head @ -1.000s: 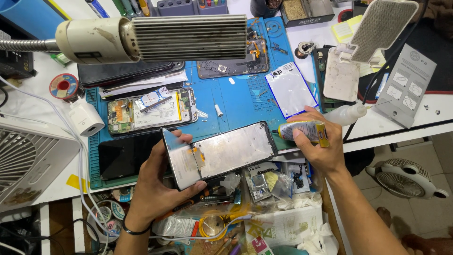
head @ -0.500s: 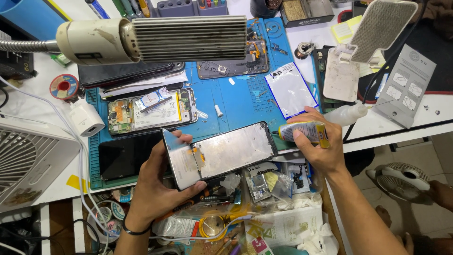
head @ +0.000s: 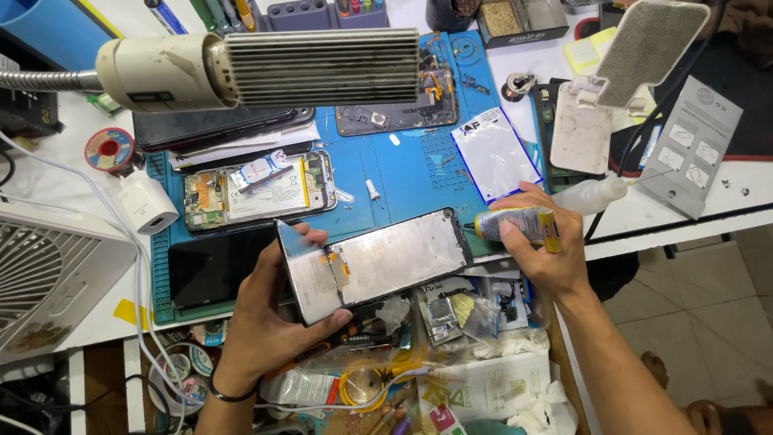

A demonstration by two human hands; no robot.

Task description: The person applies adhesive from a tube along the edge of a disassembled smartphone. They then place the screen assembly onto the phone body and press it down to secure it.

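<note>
Cluttered repair surface [head: 48, 185] w/ blue mat [head: 403, 169]: left hand [head: 266, 314] palm-up, clamped on phone frame [head: 374, 262]; right hand [head: 543, 250] fisted round glue tube [head: 515, 224], nozzle at frame's right edge.

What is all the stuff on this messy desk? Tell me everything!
phone screen panel: 1, silvery back, held over the desk's front edge
glue tube: 1, yellow and blue, tip at the panel's right end
work mat: 1, blue, middle of desk
opened phone: 1, insides showing, on the mat's left part
dark phone: 1, black, mat's front left
plastic pouch: 1, white with blue edge, on the mat's right part
lamp: 1, cream with ribbed head, over the desk's back
charger plug: 1, white, left of mat
squeeze bottle: 1, clear, right of the tube
fan: 1, white, far left
left hand: holds the panel
right hand: holds the tube
</note>
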